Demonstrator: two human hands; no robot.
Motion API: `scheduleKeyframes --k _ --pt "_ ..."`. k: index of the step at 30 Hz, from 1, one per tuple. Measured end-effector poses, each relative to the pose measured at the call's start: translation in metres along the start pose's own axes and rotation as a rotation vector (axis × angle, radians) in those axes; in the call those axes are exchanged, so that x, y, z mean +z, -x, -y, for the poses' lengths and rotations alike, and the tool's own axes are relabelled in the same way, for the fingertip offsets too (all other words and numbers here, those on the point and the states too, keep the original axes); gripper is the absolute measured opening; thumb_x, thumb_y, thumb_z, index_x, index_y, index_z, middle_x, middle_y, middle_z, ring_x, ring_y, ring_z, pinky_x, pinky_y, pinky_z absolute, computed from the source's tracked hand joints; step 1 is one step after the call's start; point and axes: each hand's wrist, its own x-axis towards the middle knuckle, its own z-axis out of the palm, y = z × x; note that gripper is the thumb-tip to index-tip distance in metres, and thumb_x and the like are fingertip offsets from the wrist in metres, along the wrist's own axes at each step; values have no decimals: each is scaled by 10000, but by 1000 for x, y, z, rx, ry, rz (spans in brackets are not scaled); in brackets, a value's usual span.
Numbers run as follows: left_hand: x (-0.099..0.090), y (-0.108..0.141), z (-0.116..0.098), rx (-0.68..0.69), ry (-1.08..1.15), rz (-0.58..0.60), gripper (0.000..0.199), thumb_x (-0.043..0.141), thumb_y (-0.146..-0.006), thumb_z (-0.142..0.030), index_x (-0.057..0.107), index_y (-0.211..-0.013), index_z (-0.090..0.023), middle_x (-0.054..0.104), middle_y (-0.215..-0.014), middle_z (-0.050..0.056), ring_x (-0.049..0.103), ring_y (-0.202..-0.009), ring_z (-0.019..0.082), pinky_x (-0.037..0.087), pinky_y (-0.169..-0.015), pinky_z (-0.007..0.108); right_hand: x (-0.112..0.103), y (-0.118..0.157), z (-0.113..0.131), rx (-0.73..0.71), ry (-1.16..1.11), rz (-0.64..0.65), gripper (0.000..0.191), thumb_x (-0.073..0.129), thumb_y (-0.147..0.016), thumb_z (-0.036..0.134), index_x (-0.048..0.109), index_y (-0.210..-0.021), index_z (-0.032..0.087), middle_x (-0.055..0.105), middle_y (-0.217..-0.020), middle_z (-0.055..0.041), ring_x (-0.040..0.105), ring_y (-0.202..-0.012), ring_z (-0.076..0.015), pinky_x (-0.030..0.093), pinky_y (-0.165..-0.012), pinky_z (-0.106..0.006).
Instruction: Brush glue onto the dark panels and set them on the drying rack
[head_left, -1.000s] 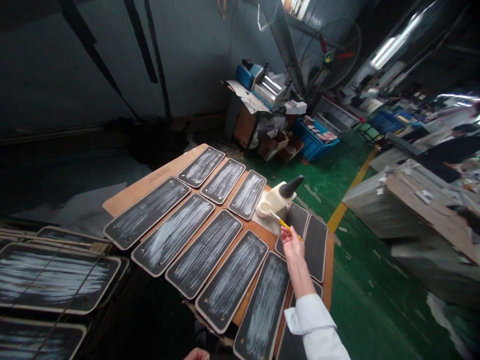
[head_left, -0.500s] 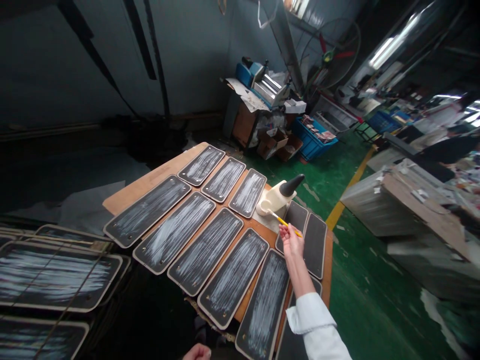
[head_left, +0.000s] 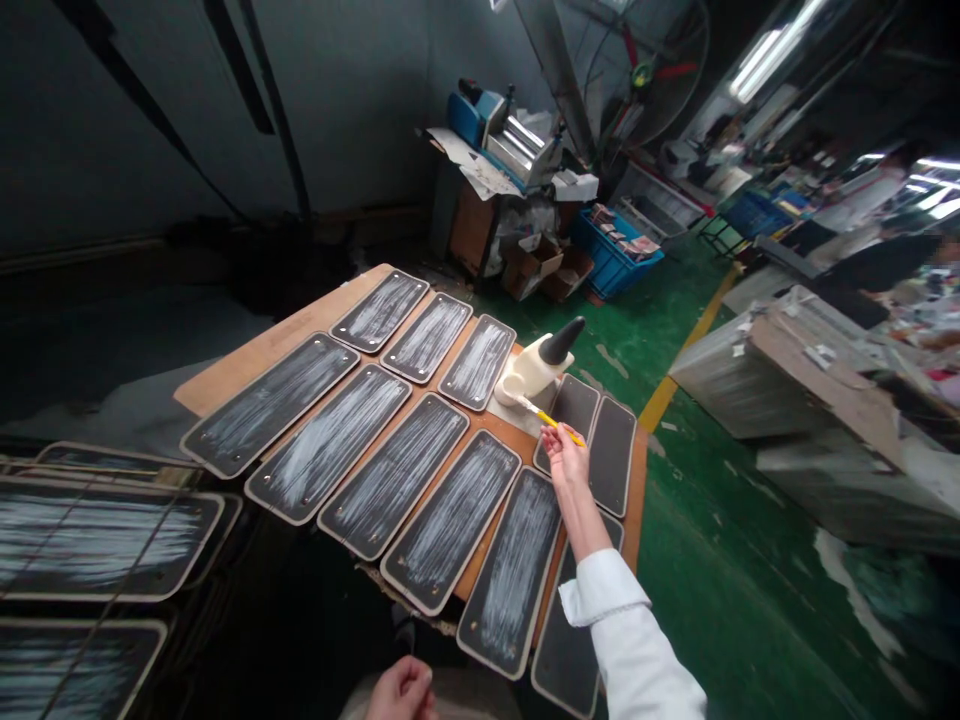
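My right hand (head_left: 566, 455) is closed on a thin brush with a yellow handle (head_left: 553, 424). The pale bristle end is at the opening of a cream glue pot (head_left: 529, 368) with a black conical top. Low in the view, near my lap, my left hand (head_left: 403, 690) is curled; whether anything is in it cannot be made out. Rows of dark panels with rounded corners lie on the brown board. Several, such as this streaked panel (head_left: 450, 520), carry whitish brush strokes. On the right, a plain dark panel (head_left: 612, 456) and a few others show no streaks.
The brown board (head_left: 247, 355) juts out at the far left. Streaked panels (head_left: 97, 535) sit on a wire rack at left. Beyond stand a roller machine (head_left: 517, 150), a blue crate (head_left: 611, 255) and cardboard boxes (head_left: 531, 262). A grey workbench (head_left: 742, 420) is across the green floor.
The view has shifted, so the board sits slightly further left and higher. My left hand shows more fully now. The brush is still at the pot's opening.
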Motion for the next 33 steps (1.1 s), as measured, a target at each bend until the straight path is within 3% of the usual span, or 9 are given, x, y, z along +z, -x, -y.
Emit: scheduleKeyframes --k 5,10,13,16,20,24,33 --pt "38 13 3 76 -58 127 432 674 -613 -619 512 -669 -223 593 -546 -29 584 -485 141 401 -487 246 -89 43 45 12 53 25 388 811 -660 286 572 -949 183 720 -755 -23 710 -741 -170 582 -648 -241" --pt "102 25 8 60 -34 181 432 727 -603 -574 570 -710 -186 615 -560 -15 584 -490 133 432 -514 249 -200 89 102 -147 396 55 375 732 -777 340 606 -1089 174 714 -902 -59 702 -799 -170 578 -686 -239" --pt "142 34 11 5 60 130 418 754 -614 -535 580 -752 -182 606 -566 -24 597 -495 125 449 -502 235 -259 113 115 -177 607 75 344 708 -793 386 651 -1055 170 698 -923 -66 696 -781 -180 576 -682 -261" --pt "174 41 12 -23 137 93 424 779 -619 -498 591 -797 -162 612 -601 -17 613 -515 118 483 -505 224 -298 126 113 -199 736 161 278 682 -810 397 692 -1003 198 676 -950 -59 678 -785 -186 573 -694 -292" --pt "203 44 13 -2 157 19 418 784 -647 -455 597 -818 -123 651 -673 28 637 -546 120 519 -511 216 -317 118 111 -382 931 378 193 600 -879 331 698 -1029 259 652 -976 -48 637 -912 -206 529 -850 -350" --pt "219 42 19 24 184 -73 372 763 -696 -415 589 -835 -117 651 -667 29 630 -526 107 528 -491 201 -319 93 113 -486 1065 545 240 513 -932 320 660 -1119 289 640 -1008 -51 620 -949 -205 493 -876 -341" --pt "228 42 26 59 205 -130 270 730 -755 -329 585 -843 -118 673 -673 53 652 -539 120 535 -496 200 -323 68 105 -551 1184 571 267 474 -950 353 644 -1144 284 642 -1029 -51 625 -932 -207 484 -867 -324"
